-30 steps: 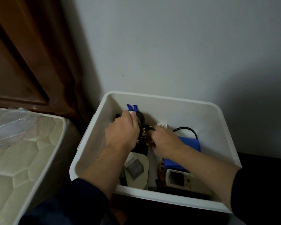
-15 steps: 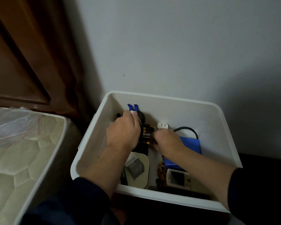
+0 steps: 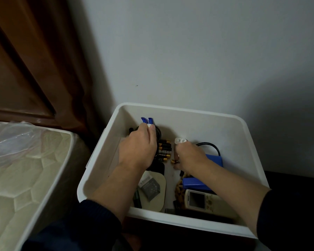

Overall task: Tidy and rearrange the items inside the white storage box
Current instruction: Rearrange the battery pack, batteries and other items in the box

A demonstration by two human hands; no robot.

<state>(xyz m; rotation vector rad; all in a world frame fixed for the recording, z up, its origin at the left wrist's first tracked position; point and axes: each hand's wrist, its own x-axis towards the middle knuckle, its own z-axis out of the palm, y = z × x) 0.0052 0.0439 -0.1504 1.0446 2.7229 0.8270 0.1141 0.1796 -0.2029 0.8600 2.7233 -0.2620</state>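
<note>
The box (image 3: 243, 134) stands at the wall. Inside, the batteries (image 3: 163, 150) lie in a row at its back, between both hands. The left hand (image 3: 139, 148) curls beside them; its grip I cannot tell. The right hand (image 3: 189, 158) pinches one battery (image 3: 174, 161). Better to lay it parallel, touching the row.

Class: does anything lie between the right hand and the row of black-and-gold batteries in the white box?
Nothing visible does. Only bare box floor separates the right hand from the row of black-and-gold batteries; one loose gold-tipped battery lies by its fingers.

Dim grey wall (image 3: 188, 51), brown wooden panel (image 3: 25, 60), plastic-wrapped mattress (image 3: 16, 169).
</note>
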